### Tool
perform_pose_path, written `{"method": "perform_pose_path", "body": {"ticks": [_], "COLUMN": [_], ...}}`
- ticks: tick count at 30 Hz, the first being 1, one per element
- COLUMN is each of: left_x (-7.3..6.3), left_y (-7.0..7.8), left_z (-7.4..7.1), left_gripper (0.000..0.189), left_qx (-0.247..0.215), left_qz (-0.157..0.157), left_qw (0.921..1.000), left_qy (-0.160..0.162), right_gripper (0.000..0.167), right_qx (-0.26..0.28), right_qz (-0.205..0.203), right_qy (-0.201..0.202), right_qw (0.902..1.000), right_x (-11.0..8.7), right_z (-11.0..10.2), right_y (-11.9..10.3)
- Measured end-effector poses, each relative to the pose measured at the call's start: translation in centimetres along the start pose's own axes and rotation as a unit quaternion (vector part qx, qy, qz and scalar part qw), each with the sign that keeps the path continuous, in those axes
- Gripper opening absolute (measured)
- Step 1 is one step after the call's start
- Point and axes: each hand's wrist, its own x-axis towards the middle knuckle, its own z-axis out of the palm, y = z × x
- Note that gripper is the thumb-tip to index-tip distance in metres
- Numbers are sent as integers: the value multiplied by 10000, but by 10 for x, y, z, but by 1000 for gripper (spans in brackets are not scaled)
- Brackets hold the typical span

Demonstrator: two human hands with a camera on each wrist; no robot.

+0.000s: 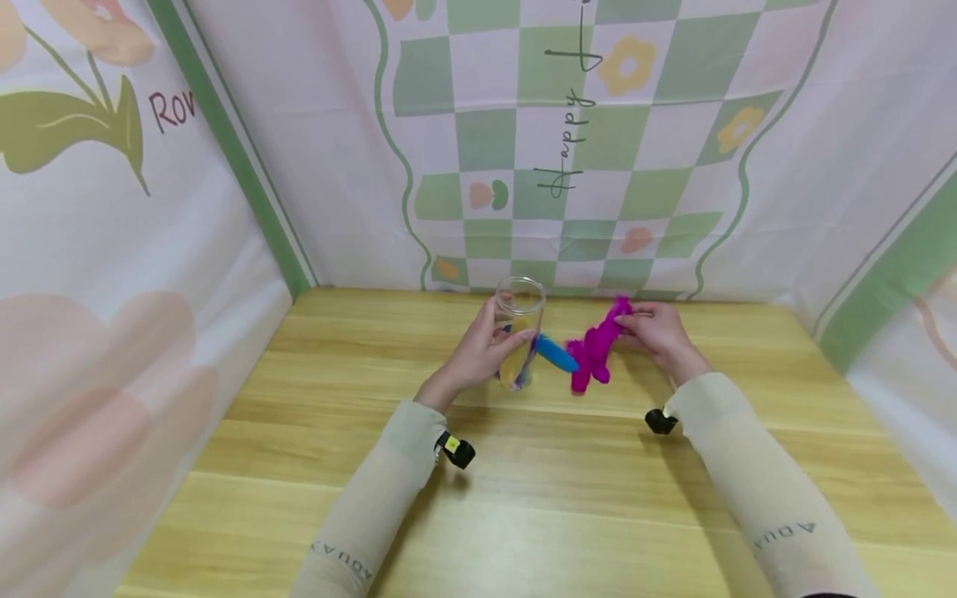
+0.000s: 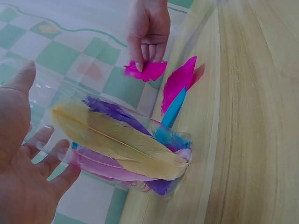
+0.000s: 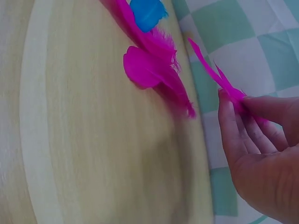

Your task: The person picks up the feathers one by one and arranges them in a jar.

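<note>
My left hand [image 1: 478,350] holds a tall clear cup [image 1: 521,299] upright on the table, its fingers and thumb around the side. Inside lie several feathers: a yellow feather [image 2: 117,135] in front, with purple, pink and blue ones around it. Between thumb and fingers, my right hand [image 1: 658,332] pinches a magenta feather [image 3: 224,84] above the table. More magenta feathers [image 3: 156,70] lie on the wood between the hands. A blue feather [image 1: 557,353] lies close to the cup, its tip over the magenta ones.
The wooden table [image 1: 568,498] ends at the back against a hanging cloth [image 1: 486,141] with green and white checks. Patterned cloth [image 1: 112,332] also hangs at the left and right sides. Small black cameras [image 1: 459,453] sit on both wrists.
</note>
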Motion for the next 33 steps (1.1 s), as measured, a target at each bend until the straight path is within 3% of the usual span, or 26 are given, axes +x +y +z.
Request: {"method": "perform_pose_path", "body": {"ticks": [13,33], "left_x": [0,1], "left_y": [-1,-2], "left_z": [0,0], "left_gripper": [62,62], "left_qx": [16,28], "left_qz": [-25,-30], "left_qw": [10000,10000], "left_qy": [15,12], "right_gripper": [35,33], "right_qx": [-700,-1218], "right_qz": [-741,-1087], "right_qy": [-157,-32], "right_qw": [9947,9866], "right_x": [-16,-40], "right_z": [13,29], "right_y": [-28,-80]}}
